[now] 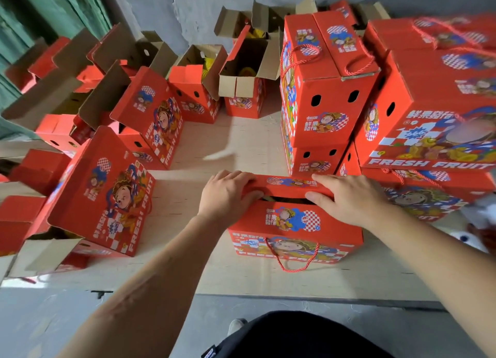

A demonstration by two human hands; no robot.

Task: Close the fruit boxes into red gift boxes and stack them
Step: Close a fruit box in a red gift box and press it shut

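Note:
A red gift box (295, 231) with a cartoon print and a red rope handle stands on the pale board in front of me. Its two top flaps are almost together, with a dark gap left between them. My left hand (228, 194) lies over the left end of the far flap (292, 183), fingers curled round its edge into the gap. My right hand (346, 196) presses on the right end, fingers reaching to the gap. Closed red boxes are stacked behind on the right (322, 94), with a larger pile (434, 110) further right.
Several open red boxes (107, 196) stand to the left and at the back (247, 78), flaps up, some showing yellow fruit. The pale board (209, 148) covers the floor, ending at grey concrete (53, 317) near me. A grey wall runs behind. My shoe (236, 326) shows below.

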